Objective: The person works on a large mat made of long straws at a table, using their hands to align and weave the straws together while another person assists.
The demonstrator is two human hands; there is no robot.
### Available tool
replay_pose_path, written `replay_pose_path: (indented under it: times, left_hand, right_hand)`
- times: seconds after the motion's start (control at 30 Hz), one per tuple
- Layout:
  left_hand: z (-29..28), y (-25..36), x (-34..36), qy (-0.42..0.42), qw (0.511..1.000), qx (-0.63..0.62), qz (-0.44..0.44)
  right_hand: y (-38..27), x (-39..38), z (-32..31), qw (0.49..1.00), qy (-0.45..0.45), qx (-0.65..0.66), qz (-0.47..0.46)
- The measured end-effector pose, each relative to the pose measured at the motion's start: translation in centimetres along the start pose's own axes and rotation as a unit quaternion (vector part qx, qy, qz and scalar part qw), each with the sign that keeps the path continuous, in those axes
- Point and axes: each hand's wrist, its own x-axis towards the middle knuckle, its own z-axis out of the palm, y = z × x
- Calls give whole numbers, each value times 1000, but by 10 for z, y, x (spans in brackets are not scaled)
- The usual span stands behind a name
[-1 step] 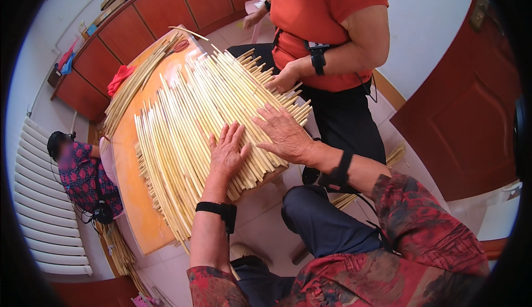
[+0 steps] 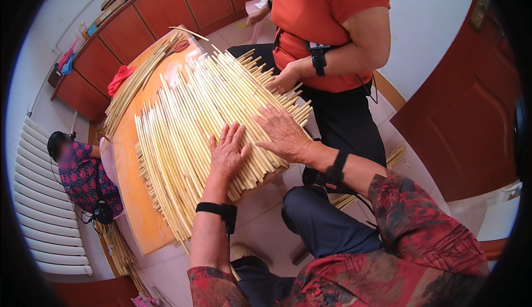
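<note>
A wide layer of pale yellow stalks (image 2: pixel 183 118), laid side by side like a mat, covers much of the orange table (image 2: pixel 134 218). My left hand (image 2: pixel 226 153) lies flat on the stalks near their front edge, fingers spread. Further right, my right hand (image 2: pixel 281 132) rests on the same layer with its fingers stretched out. Neither hand is wrapped round a stalk. Just beyond my right hand, a co-worker's hand (image 2: pixel 285 78) touches the stalk ends at the layer's right side.
More long stalks (image 2: pixel 138 79) lie along the table's far left, beside red-handled scissors (image 2: pixel 181 46) and a red cloth (image 2: pixel 120 78). A person in an orange top (image 2: pixel 318 18) stands close at the right. Another person (image 2: pixel 88 174) is at the left, near a radiator (image 2: pixel 47 207).
My right forearm and sleeve have shifted very slightly to the left. My left hand and the stalks stay where they were.
</note>
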Motion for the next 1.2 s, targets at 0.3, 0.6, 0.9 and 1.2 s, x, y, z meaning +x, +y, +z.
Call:
replay_pose_path:
  times: [0.3,0.6,0.9,1.2]
  left_hand:
    - [-3,5,-6,-11,1000,-14,-10]
    - [-4,5,1,6,1000,-12,-3]
    - [4,1,2,10,1000,12,-3]
    - [6,-2,3,12,1000,20,6]
  right_hand:
    - [9,-7,20,993,-109,15,51]
    - [22,2,17,992,-113,38,36]
    - [25,0,26,990,-135,29,38]
    - [25,2,27,989,-135,45,46]
